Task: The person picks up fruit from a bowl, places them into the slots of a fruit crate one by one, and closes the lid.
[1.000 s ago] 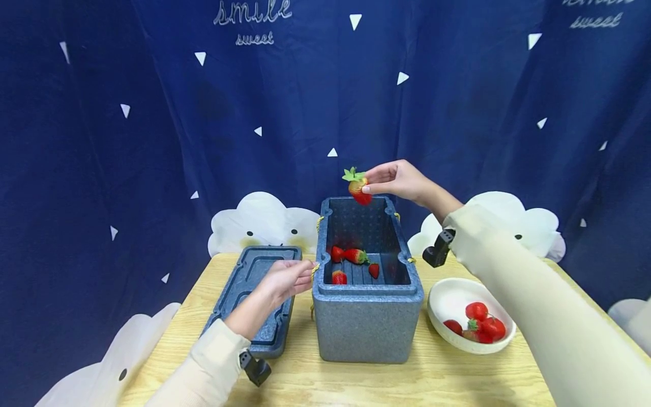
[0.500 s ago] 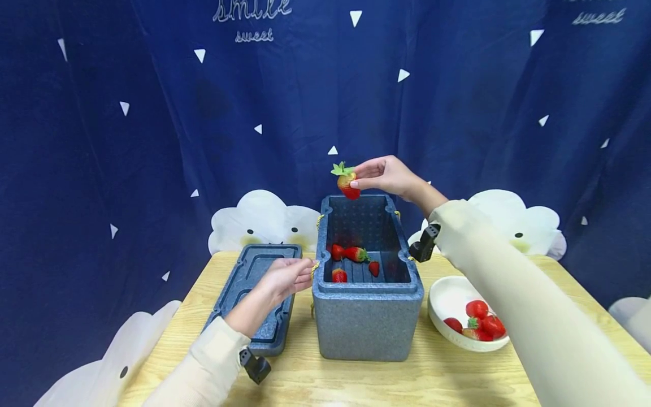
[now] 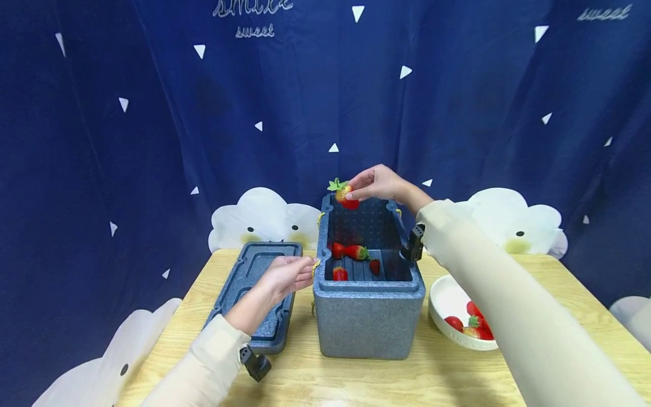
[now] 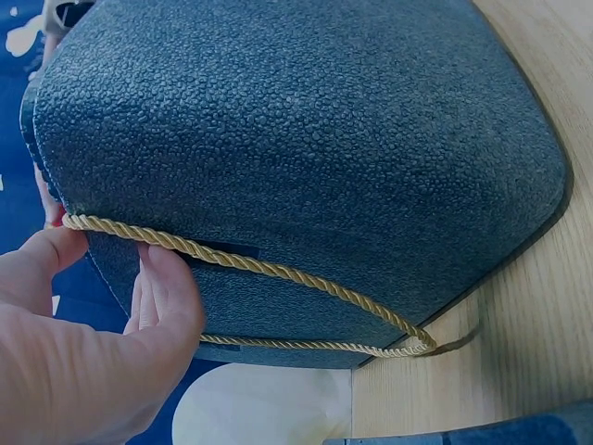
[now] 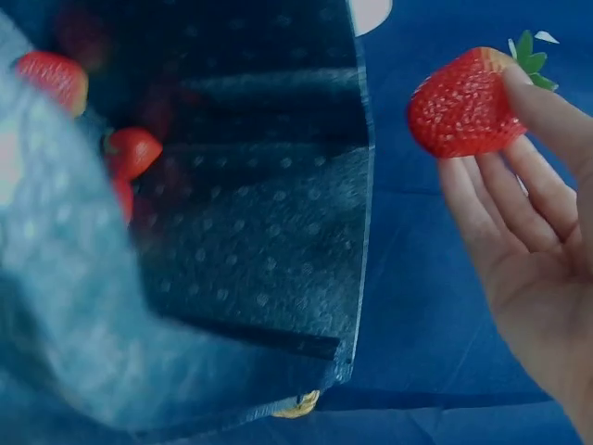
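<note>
My right hand [image 3: 381, 183] pinches a strawberry [image 5: 463, 107] with a green leafy top, above the far end of the open blue-grey foam box [image 3: 363, 322]. In the right wrist view, thumb and fingers grip it near the leaves. Several strawberries [image 3: 356, 252] lie on the box floor. My left hand [image 3: 286, 277] is at the box's left rim, its fingertips at the yellow rope handle [image 4: 287, 273]. In the left wrist view, thumb and finger hold the rope near its upper end, against the box's side. The other left fingers are partly hidden.
The box's lid [image 3: 254, 294] lies flat on the wooden table [image 3: 325, 384], left of the box. Right of the box stands a white bowl [image 3: 447, 291] with several strawberries, partly covered by my right sleeve. A dark blue curtain [image 3: 305, 102] hangs behind the table.
My right hand has carried the strawberry leftwards over the box, rising slightly and then dropping lower toward its far rim. The left hand stays at the rope and rim.
</note>
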The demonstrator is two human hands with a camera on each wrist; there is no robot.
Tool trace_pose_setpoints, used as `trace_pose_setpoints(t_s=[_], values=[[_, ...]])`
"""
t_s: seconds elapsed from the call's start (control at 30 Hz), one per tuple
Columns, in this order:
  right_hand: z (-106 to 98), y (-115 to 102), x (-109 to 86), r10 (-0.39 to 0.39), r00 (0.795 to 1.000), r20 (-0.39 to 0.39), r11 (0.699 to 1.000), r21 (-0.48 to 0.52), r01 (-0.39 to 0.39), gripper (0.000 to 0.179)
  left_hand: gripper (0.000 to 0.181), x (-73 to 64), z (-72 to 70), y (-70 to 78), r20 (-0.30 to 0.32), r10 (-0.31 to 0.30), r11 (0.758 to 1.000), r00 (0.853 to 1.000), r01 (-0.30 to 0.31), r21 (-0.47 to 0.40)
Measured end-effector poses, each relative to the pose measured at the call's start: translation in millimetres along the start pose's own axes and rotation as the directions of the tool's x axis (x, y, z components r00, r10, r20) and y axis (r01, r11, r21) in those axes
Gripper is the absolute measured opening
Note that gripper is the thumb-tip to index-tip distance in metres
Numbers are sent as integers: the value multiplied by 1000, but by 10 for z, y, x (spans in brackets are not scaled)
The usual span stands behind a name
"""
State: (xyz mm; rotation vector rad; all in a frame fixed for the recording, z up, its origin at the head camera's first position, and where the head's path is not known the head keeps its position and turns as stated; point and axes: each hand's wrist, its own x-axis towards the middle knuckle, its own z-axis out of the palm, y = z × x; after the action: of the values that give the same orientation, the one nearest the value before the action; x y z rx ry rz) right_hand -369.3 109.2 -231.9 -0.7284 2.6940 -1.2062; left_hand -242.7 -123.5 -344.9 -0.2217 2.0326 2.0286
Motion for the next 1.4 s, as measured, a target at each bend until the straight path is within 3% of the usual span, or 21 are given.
trace_pose_setpoints(t_s=[0.2,0.33,0.47,0.57,0.77,0.97,1.27,1.4], values=[[62,-37,67,78,993,86,981,-185,-61,31,42,3,-17,17,5,-7,1000,1000,7,-15],[88,-62,97,150,978,143,942,-320,-97,30,44,3,-22,27,11,-11,1000,1000,11,-18],[121,-87,126,262,945,195,889,-430,-158,27,44,4,-27,39,14,-11,1000,1000,12,-13],[132,-121,152,310,933,184,847,-499,-183,28,44,7,-25,55,5,-13,1000,1000,13,-9],[146,-177,132,327,934,144,792,-582,-188,34,44,2,-25,57,-5,-12,1000,1000,12,-9],[81,-187,20,338,924,180,814,-549,-190,40,41,9,-14,20,-5,-12,1000,1000,12,-2],[-134,-37,-284,167,977,133,852,-518,-75,38,41,2,20,18,-23,-16,1000,1000,16,13],[-196,137,-491,59,996,71,900,-435,-22,32,43,1,27,14,-23,-16,1000,1000,17,12]])
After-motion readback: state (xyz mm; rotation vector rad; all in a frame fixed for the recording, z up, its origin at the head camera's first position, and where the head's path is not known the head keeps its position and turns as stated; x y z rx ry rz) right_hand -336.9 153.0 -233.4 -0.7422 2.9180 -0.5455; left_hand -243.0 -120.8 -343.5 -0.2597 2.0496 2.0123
